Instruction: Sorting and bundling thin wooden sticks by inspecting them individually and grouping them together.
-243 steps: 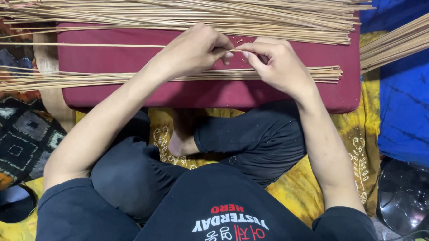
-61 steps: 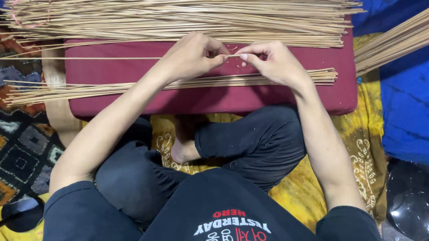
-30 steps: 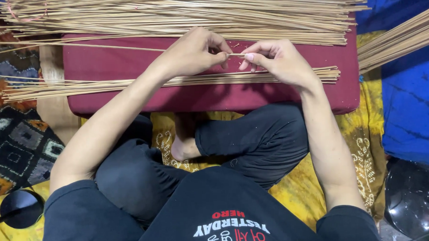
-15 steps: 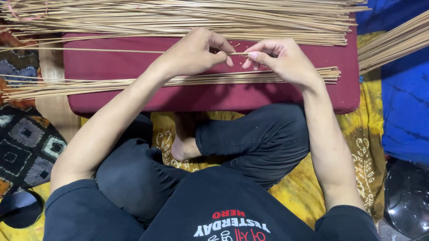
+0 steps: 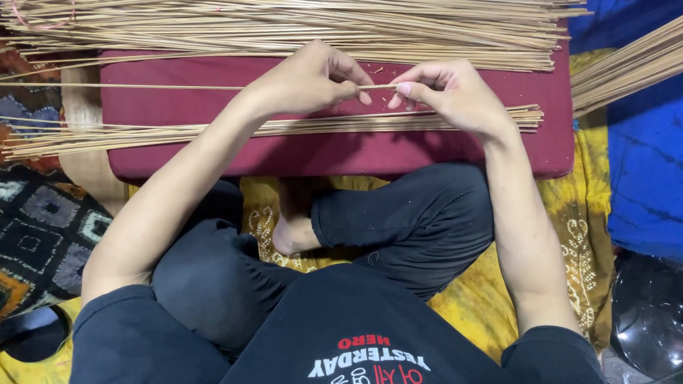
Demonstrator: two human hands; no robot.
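Observation:
My left hand (image 5: 303, 80) pinches a long thin bamboo stick (image 5: 126, 87) that runs out to the left over a maroon cushion (image 5: 189, 156). My right hand (image 5: 452, 97) pinches the same stick's right end between thumb and forefinger, close to the left fingertips. A small row of sorted sticks (image 5: 165, 134) lies across the cushion just below both hands. A large heap of sticks (image 5: 290, 23) covers the cushion's far edge.
Another bundle of sticks (image 5: 640, 60) slants in at the right over blue cloth (image 5: 651, 166). A patterned rug (image 5: 25, 233) lies at the left, yellow cloth (image 5: 481, 293) under my crossed legs, a black round object (image 5: 29, 335) at lower left.
My hands have stayed on the stick's right end, fingers shifting slightly. The stick's far left end has swung a little between frames. The view has drifted slightly.

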